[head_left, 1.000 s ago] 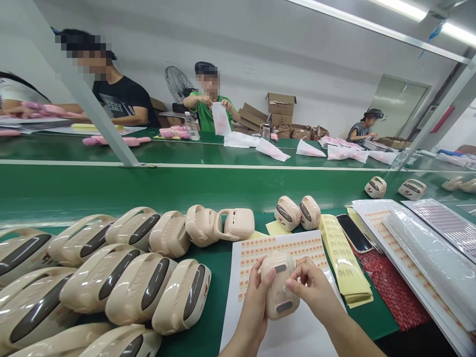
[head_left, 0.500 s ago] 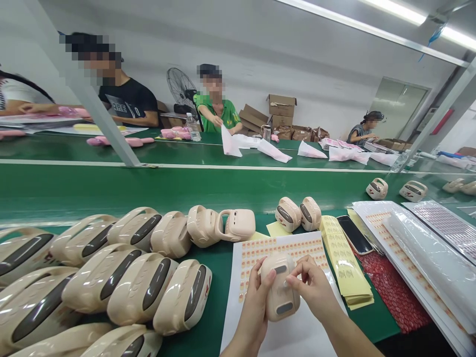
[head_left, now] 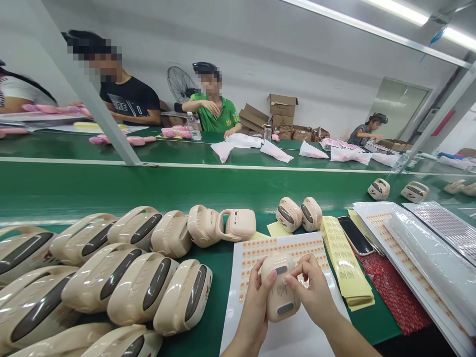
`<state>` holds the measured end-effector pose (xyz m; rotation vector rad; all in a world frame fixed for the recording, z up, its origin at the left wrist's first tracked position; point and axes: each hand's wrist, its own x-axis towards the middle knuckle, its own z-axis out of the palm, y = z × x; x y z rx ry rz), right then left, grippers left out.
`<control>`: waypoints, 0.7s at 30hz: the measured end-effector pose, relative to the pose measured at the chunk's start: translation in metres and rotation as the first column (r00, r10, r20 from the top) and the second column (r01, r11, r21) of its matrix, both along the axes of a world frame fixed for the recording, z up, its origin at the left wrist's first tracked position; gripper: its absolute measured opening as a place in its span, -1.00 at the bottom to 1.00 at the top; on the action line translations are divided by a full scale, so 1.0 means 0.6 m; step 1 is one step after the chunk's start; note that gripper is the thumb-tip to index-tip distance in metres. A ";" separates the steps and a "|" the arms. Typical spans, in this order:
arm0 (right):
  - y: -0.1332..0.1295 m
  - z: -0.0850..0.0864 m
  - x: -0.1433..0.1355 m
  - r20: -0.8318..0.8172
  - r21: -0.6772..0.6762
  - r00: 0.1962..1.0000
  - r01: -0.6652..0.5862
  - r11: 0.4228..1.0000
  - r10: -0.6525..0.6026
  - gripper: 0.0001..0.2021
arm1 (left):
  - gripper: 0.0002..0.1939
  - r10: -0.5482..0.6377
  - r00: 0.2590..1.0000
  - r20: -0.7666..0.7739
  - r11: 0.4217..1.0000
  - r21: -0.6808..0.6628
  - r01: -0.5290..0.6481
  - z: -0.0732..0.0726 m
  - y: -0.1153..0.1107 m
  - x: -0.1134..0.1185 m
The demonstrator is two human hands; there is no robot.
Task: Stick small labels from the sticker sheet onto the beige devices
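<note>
My left hand [head_left: 257,297] is wrapped round the left side of a cream device [head_left: 279,297], whose underside with two grey pads and small printed text faces up. My right hand [head_left: 310,282] is over the right side of the device, thumb and fingertips pinched together near its middle; a small pale bit shows at the fingertips, too small to name. Under both hands lies a white sheet [head_left: 238,317] with rows of small orange stickers [head_left: 260,248]. Beside it is a folded strip of yellow labels [head_left: 342,263].
Several cream devices with handles [head_left: 143,282] fill the left side. Two more [head_left: 288,214] stand behind the sheet. At right are a phone [head_left: 355,235], red bubble wrap [head_left: 394,287] and sticker sheets in plastic [head_left: 431,258]. Several people sit across the green bench [head_left: 223,186].
My hands and the device have hardly moved. Across the bench, the person in green has let go of a white bag and drawn one hand back to the chest.
</note>
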<state>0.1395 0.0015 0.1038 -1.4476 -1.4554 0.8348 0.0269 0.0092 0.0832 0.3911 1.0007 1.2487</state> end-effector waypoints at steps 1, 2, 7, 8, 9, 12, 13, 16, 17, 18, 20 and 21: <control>-0.002 -0.003 -0.001 0.026 0.044 1.000 0.012 0.999 -0.013 -0.88 | -0.37 0.002 1.000 -0.002 1.000 0.000 -0.002 0.001 0.000 0.000; -0.004 -0.006 -0.003 0.052 0.096 0.998 0.027 0.995 -0.032 -0.88 | -0.38 0.006 1.000 -0.005 1.000 -0.001 -0.006 0.002 -0.001 0.001; -0.010 -0.010 -0.005 0.016 0.268 1.000 0.015 0.963 -0.020 -0.83 | -0.40 0.037 0.999 -0.013 0.999 -0.001 -0.037 0.003 -0.002 0.001; -0.008 -0.010 -0.003 -0.038 0.267 0.999 0.028 0.963 -0.019 -0.80 | -0.43 0.038 0.999 0.005 0.999 -0.004 -0.038 0.002 -0.002 -0.001; -0.004 -0.010 0.000 -0.101 0.247 0.994 0.053 0.968 -0.029 -0.78 | -0.47 0.028 0.999 0.045 0.999 -0.017 -0.027 0.000 -0.003 -0.003; 0.012 -0.018 0.006 -0.268 0.077 0.961 0.085 0.993 -0.062 -0.68 | -0.53 -0.027 0.960 0.280 0.996 -0.075 0.050 -0.005 -0.006 -0.016; 0.018 -0.023 0.005 -0.310 0.002 0.949 0.054 0.999 -0.050 -0.60 | -0.50 -0.040 0.933 0.359 0.994 -0.079 0.073 -0.008 -0.008 -0.022; 0.033 -0.037 -0.007 -0.415 -0.159 0.908 -0.135 0.978 0.058 -0.42 | -0.41 -0.047 0.891 0.451 0.998 -0.021 0.063 -0.021 -0.021 -0.040; 0.037 -0.040 -0.015 -0.443 -0.179 0.891 -0.194 0.964 0.097 -0.41 | -0.38 -0.037 0.898 0.439 0.999 -0.004 0.043 -0.028 -0.028 -0.046; 0.040 -0.042 -0.024 -0.466 -0.188 0.875 -0.242 0.952 0.131 -0.40 | -0.35 -0.018 0.909 0.416 1.000 0.005 0.017 -0.035 -0.035 -0.053; 0.048 -0.042 -0.042 -0.493 -0.175 0.849 -0.313 0.934 0.193 -0.37 | -0.32 0.028 0.934 0.356 0.999 0.013 -0.035 -0.053 -0.052 -0.066; 0.053 -0.040 -0.051 -0.493 -0.159 0.839 -0.348 0.924 0.231 -0.34 | -0.31 0.050 0.944 0.325 0.998 0.015 -0.058 -0.061 -0.060 -0.074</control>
